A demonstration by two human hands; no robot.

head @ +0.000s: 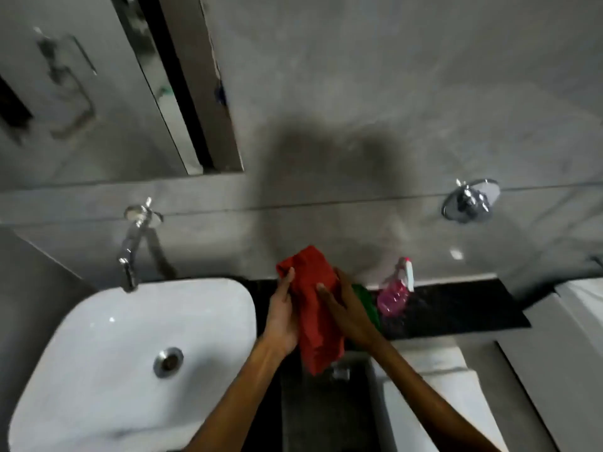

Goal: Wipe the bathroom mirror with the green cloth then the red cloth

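Both hands held the red cloth (315,308) up in front of the grey wall, above the dark desk (456,308). Left hand (282,318) gripped the cloth's left edge, fingers curled behind and thumb on the front. Right hand (342,308) clasped the right side, thumb laid across the fabric. The cloth hung bunched between them, its lower end dangling below the wrists.

Green cloth (367,301) lay on the desk just behind the right hand, mostly hidden; only a strip showed. Pink spray bottle (396,288) stood just beside it to the right, against the wall.

Mirror (81,93) was on the wall at upper left, well apart from the hands, its surface blurred. White sink (98,370) sat left of the hands, with a chrome tap (132,249) above its rim. A round chrome wall valve (470,203) was at upper right. Picture was motion-blurred throughout.
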